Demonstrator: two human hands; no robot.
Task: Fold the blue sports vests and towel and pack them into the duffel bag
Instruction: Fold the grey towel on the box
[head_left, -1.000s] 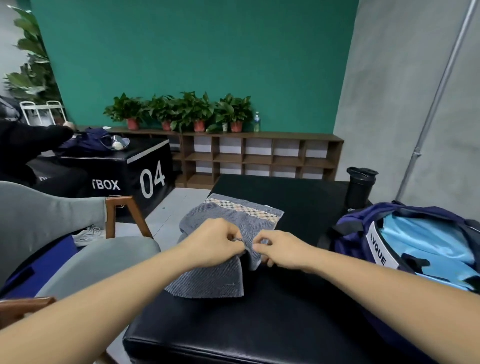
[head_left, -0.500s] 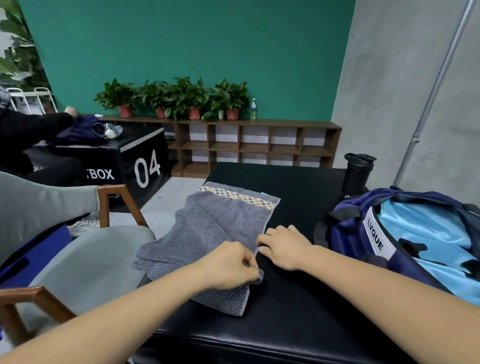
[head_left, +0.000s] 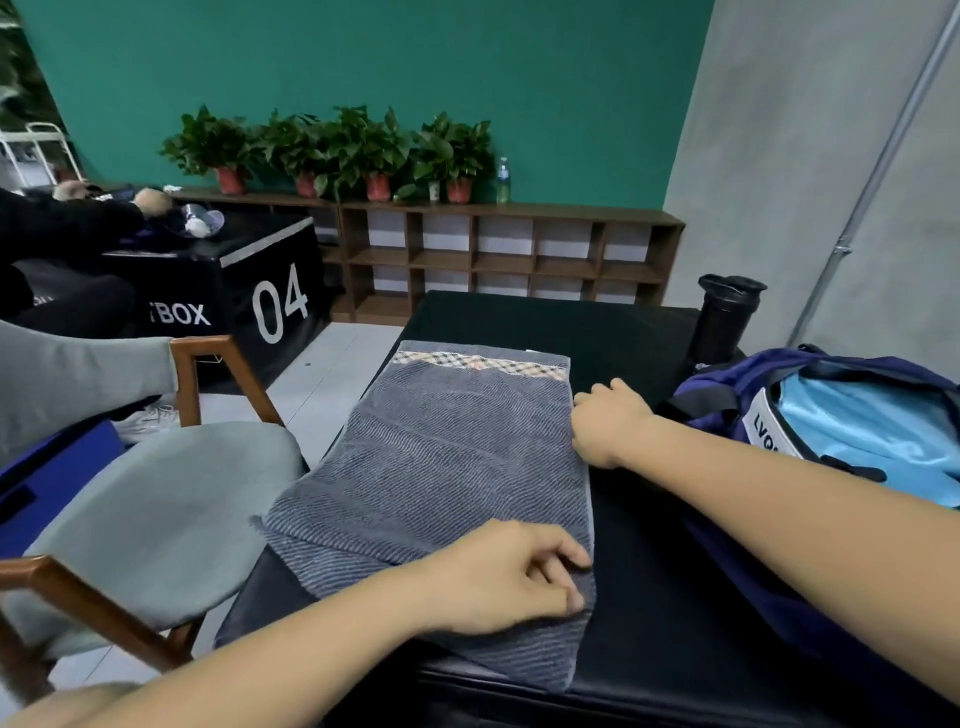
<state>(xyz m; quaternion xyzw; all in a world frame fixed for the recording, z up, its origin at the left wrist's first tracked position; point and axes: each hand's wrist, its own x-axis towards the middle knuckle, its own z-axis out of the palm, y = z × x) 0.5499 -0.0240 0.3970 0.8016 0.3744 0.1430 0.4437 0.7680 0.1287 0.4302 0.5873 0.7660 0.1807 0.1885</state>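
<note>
Since half a second ago the two hands have drawn apart and the grey towel (head_left: 441, 467) has been pulled out flatter. It now lies lengthwise on the black padded bench (head_left: 649, 597), its checked border at the 12 o'clock end and its left edge hanging off the bench toward 9 o'clock.

The left hand (head_left: 509, 577) sits on the towel's corner at 5 o'clock, fingers curled, thumb and fingertips closed on the cloth at the right edge. The right hand (head_left: 608, 421) has gone up that same edge to about 2 o'clock. It is curled into a loose fist against the hem, but the knuckles hide whether it has hold of the cloth.

At 3 o'clock from the towel the navy duffel bag (head_left: 727, 395) stands unzipped on the bench, with light-blue fabric (head_left: 857, 421) inside. A black bottle (head_left: 724, 322) stands upright at 1 o'clock, just behind the bag. A grey upholstered chair (head_left: 156, 509) with wooden arms is at 9 o'clock, beside the bench. Farther off, a black box marked "04" (head_left: 249, 291) sits at 11 o'clock and a low wooden shelf (head_left: 493, 249) with potted plants (head_left: 337, 150) at 12 o'clock.
</note>
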